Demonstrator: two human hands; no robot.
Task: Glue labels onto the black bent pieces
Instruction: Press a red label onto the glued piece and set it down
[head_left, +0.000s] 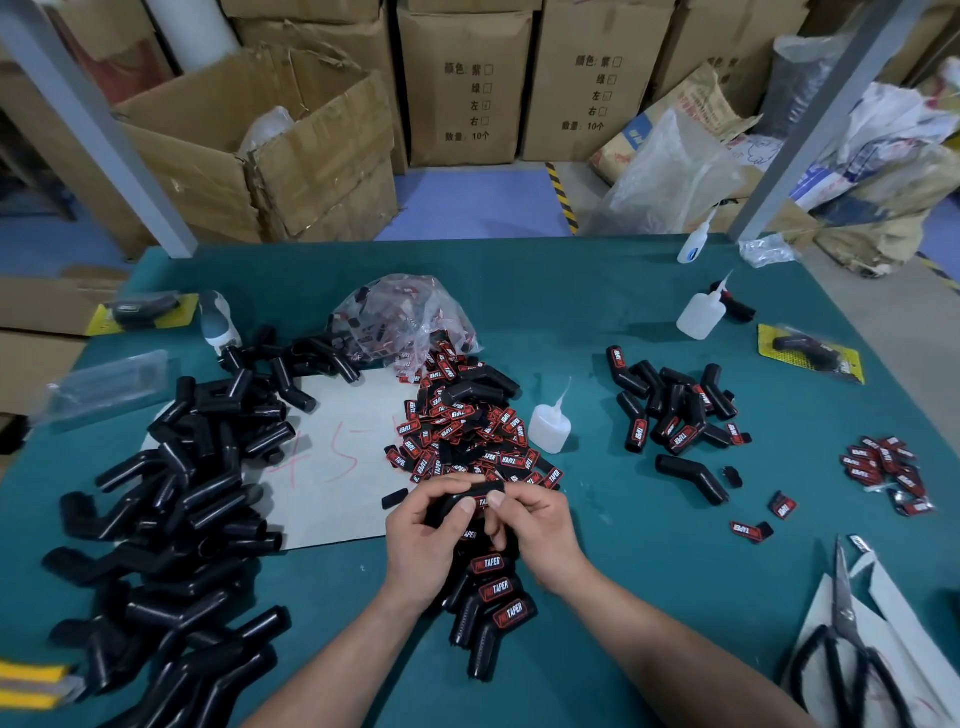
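Note:
My left hand (428, 540) and my right hand (537, 530) together hold one black bent piece (470, 500) above the table's middle. Both thumbs press on a red-and-black label (482, 503) on its top face. A heap of loose labels (467, 431) lies just beyond my hands, spilling from a clear plastic bag (405, 317). Under my wrists sit labelled bent pieces (493, 603). A big pile of unlabelled black bent pieces (182, 509) fills the left side. A small glue bottle (549, 426) stands right of the label heap.
Another group of labelled pieces (675, 410) lies at the right, with a small label cluster (885, 470) beyond it. Two more glue bottles (701, 312) (693, 248) stand at the back right. Scissors (844, 649) lie at the lower right. Cardboard boxes (260, 145) stand behind the green table (597, 322).

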